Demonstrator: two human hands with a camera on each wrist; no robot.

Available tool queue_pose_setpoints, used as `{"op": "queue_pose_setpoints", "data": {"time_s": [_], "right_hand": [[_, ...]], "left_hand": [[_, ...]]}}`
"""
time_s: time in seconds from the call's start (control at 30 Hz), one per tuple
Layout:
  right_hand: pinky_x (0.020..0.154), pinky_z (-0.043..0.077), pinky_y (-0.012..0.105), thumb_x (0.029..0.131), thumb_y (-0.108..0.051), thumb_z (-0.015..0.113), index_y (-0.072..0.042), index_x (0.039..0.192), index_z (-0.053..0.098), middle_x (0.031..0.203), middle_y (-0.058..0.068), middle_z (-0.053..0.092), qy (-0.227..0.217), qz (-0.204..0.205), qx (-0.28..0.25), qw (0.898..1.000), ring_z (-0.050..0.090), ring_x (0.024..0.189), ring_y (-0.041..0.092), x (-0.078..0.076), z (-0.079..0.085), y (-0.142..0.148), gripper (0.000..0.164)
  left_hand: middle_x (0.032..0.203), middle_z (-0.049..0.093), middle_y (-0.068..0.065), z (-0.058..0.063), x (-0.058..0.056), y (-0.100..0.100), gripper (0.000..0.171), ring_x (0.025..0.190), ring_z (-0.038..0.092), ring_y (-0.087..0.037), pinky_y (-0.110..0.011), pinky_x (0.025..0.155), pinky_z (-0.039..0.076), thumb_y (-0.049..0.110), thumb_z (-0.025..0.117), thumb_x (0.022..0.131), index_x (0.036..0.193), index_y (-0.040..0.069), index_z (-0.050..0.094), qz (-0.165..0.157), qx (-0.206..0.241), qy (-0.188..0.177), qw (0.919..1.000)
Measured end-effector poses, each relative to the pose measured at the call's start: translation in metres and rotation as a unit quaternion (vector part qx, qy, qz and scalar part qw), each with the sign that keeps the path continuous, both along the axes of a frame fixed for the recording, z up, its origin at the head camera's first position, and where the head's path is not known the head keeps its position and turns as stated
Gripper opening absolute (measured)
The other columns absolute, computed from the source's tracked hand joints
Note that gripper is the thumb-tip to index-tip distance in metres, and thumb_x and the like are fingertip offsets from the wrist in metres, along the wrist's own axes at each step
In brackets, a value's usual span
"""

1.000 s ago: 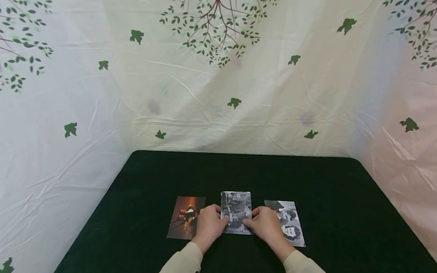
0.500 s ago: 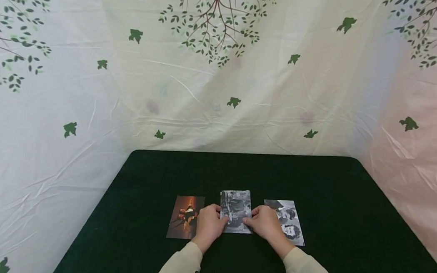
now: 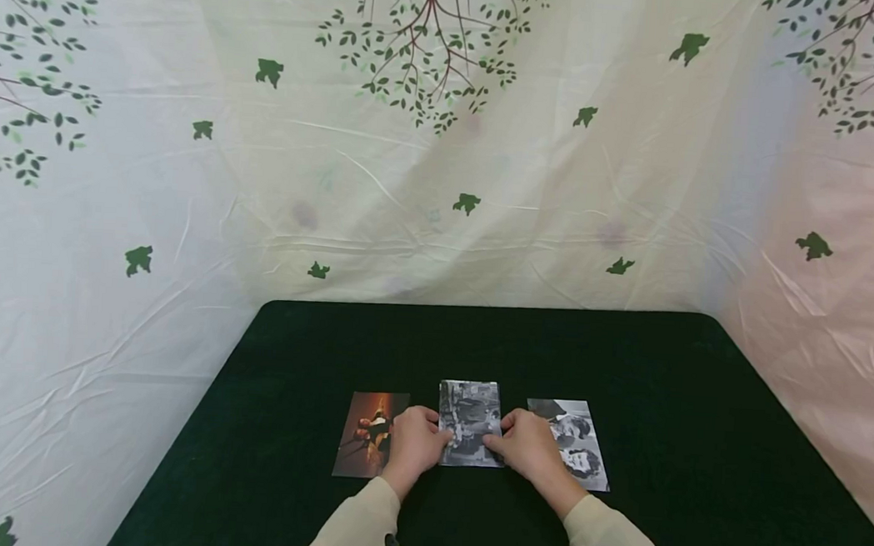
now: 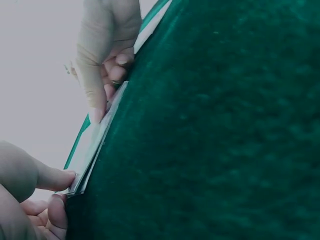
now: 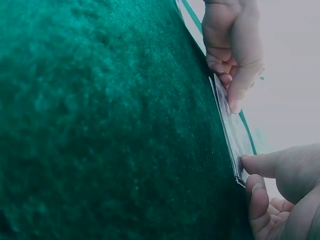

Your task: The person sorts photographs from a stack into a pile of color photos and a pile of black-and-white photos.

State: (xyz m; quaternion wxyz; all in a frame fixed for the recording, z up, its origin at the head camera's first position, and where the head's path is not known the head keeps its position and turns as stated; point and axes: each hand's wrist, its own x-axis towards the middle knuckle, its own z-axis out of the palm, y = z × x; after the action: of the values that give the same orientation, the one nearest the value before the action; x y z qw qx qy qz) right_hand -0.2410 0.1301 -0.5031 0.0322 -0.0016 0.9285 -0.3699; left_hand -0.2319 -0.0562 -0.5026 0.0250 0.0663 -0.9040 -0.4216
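A stack of photo prints (image 3: 471, 417), with a black-and-white street scene on top, lies in the middle of the head view. My left hand (image 3: 416, 443) pinches its left edge, thumb on the top face. At the opposite edge, my right hand (image 3: 533, 448) pinches it the same way. Seen low from the left wrist, the stack (image 4: 92, 145) shows several layers, slightly fanned at the near edge. The right wrist view also shows separate layers in the stack (image 5: 231, 130) between both thumbs.
A colour photo (image 3: 365, 437) with an orange-brown scene lies left, partly behind the left hand. On the right, a black-and-white photo (image 3: 579, 439) is partly covered by the right hand. Beneath is a dark green cloth-covered table (image 3: 478, 342); a leaf-patterned curtain (image 3: 383, 169) hangs behind.
The left hand has shifted very slightly to the left along with its forearm. Otherwise both hands stay at the stack's edges, and the side photos keep their places.
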Motion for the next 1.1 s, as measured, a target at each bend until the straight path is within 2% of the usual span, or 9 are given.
{"op": "queue_pose_setpoints", "data": {"time_s": [0.23,0.53,0.7,0.97,1.1], "right_hand": [[0.052,0.043,0.029,0.078,-0.025,0.081,-0.004,0.094,0.064,0.068,0.0,0.057,-0.003,0.002,0.001,1.0,0.053,0.057,0.013,-0.001,0.0,-0.001,0.031],[0.053,0.043,0.029,0.078,-0.026,0.081,-0.004,0.094,0.065,0.069,0.0,0.059,-0.002,0.007,-0.001,1.0,0.054,0.058,0.012,-0.001,0.0,0.001,0.032],[0.053,0.044,0.029,0.078,-0.027,0.081,-0.004,0.094,0.064,0.07,0.0,0.059,-0.006,0.007,-0.002,1.0,0.054,0.059,0.012,-0.001,-0.001,0.001,0.033],[0.053,0.044,0.028,0.077,-0.028,0.081,-0.004,0.095,0.064,0.069,0.0,0.059,-0.014,0.002,-0.003,1.0,0.054,0.058,0.012,-0.002,-0.002,0.0,0.034],[0.053,0.044,0.029,0.078,-0.028,0.081,-0.004,0.096,0.065,0.07,0.0,0.059,-0.009,0.003,-0.002,1.0,0.055,0.058,0.012,-0.001,-0.002,0.0,0.034]], "left_hand": [[0.078,0.062,-0.003,0.007,-0.005,-0.003,0.016,0.069,0.058,-0.016,-0.033,0.059,0.048,0.012,0.076,0.082,0.092,0.003,0.068,0.006,0.07,-0.064,0.9954],[0.083,0.06,-0.005,0.014,-0.008,-0.004,0.007,0.072,0.055,-0.018,-0.032,0.059,0.045,0.008,0.07,0.086,0.088,0.002,0.068,-0.023,0.086,-0.095,0.9915],[0.085,0.059,-0.005,0.013,-0.011,-0.006,0.006,0.073,0.054,-0.019,-0.032,0.06,0.045,0.008,0.07,0.086,0.087,0.002,0.067,-0.028,0.075,-0.097,0.9921],[0.083,0.059,-0.006,0.013,-0.011,-0.006,0.014,0.075,0.055,-0.019,-0.034,0.061,0.046,0.01,0.076,0.08,0.087,0.003,0.066,0.006,0.054,-0.084,0.995],[0.081,0.058,-0.005,0.012,-0.011,-0.006,0.017,0.073,0.055,-0.019,-0.033,0.06,0.045,0.011,0.079,0.078,0.086,0.004,0.065,0.01,0.049,-0.077,0.9958]]}}
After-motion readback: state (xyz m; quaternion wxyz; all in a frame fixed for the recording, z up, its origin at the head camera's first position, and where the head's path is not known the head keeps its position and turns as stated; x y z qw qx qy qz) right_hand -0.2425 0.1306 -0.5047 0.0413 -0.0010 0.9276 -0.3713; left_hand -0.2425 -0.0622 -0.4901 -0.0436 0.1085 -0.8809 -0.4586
